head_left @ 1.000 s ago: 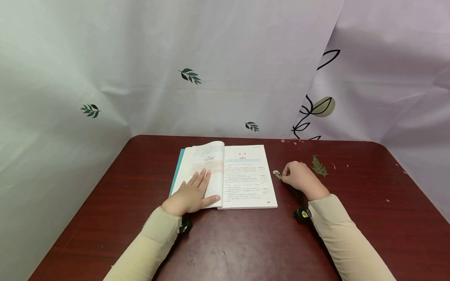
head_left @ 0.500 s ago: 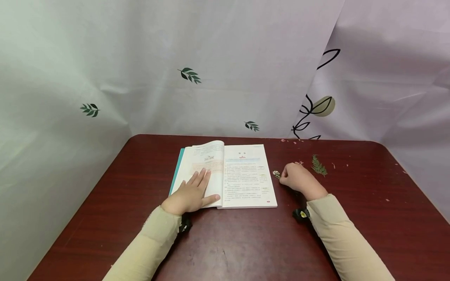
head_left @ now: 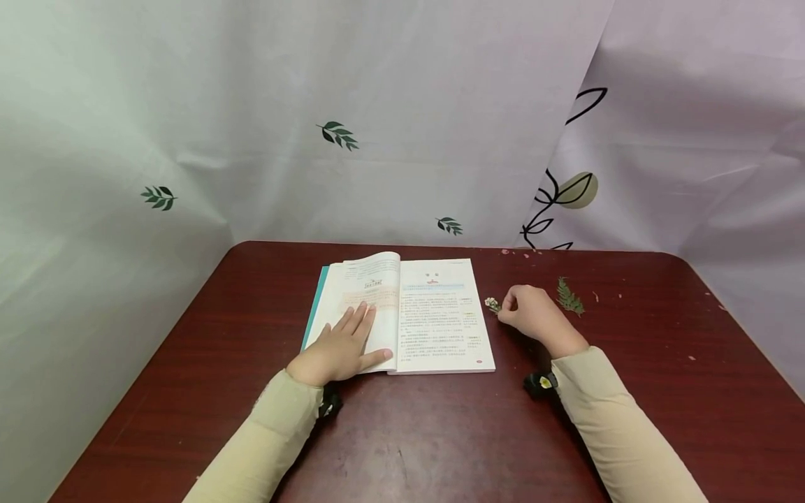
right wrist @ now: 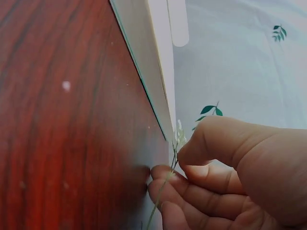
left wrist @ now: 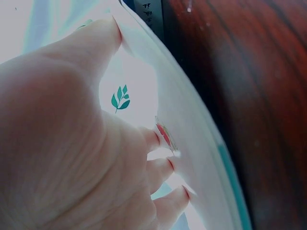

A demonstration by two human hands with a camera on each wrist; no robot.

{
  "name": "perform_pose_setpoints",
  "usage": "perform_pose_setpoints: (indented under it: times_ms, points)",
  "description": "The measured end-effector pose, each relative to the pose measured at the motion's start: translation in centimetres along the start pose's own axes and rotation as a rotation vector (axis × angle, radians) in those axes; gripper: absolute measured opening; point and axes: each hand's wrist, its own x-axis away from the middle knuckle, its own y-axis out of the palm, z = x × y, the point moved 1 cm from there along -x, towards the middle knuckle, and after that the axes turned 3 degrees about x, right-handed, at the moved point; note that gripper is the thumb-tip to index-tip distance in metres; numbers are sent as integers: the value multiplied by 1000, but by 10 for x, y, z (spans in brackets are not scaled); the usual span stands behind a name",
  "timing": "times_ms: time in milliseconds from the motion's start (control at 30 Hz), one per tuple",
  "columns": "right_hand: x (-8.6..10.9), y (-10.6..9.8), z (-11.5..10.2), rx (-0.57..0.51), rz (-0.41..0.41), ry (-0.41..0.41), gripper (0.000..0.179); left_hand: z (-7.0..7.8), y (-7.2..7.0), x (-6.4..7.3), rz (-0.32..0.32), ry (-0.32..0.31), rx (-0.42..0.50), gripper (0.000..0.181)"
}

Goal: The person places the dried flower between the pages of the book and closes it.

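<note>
An open book (head_left: 440, 321) with printed pages and a teal cover edge lies on the dark red table. My left hand (head_left: 336, 353) rests flat on its left page, fingers spread; in the left wrist view the palm (left wrist: 72, 139) and fingertips lie against the page. Just off the book's right edge, my right hand (head_left: 537, 318) pinches a small white flower (head_left: 492, 304) by its thin green stem between thumb and forefinger. The right wrist view shows the stem (right wrist: 158, 203) crossing the fingers, with the blossom (right wrist: 180, 134) near the book's edge.
A green fern-like leaf (head_left: 569, 297) lies on the table (head_left: 415, 447) right of my right hand. Small pink petals (head_left: 527, 256) are scattered at the back and right. A pale curtain (head_left: 402, 105) with leaf prints hangs behind the table.
My right hand has shifted slightly, and the pinched flower now sits a little higher and further left, at the book's right edge. The left hand has stayed on the page.
</note>
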Motion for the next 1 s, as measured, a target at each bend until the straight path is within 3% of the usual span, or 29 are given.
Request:
perform_pose_setpoints:
  times_ms: [233, 400, 700, 1000]
  points:
    - [-2, 5, 9, -77, 19, -8, 13, 1, -1, 0, 0, -1, 0, 88]
    - [-4, 6, 13, -159, 43, 22, 2, 2, -1, 0, 0, 5, 1, 88]
    - [-7, 5, 12, -332, 29, 124, 19, 2, -1, 1, 2, 11, -1, 89]
    - [-6, 4, 6, -645, 47, 204, 27, 2, -1, 1, 1, 4, 20, 88]
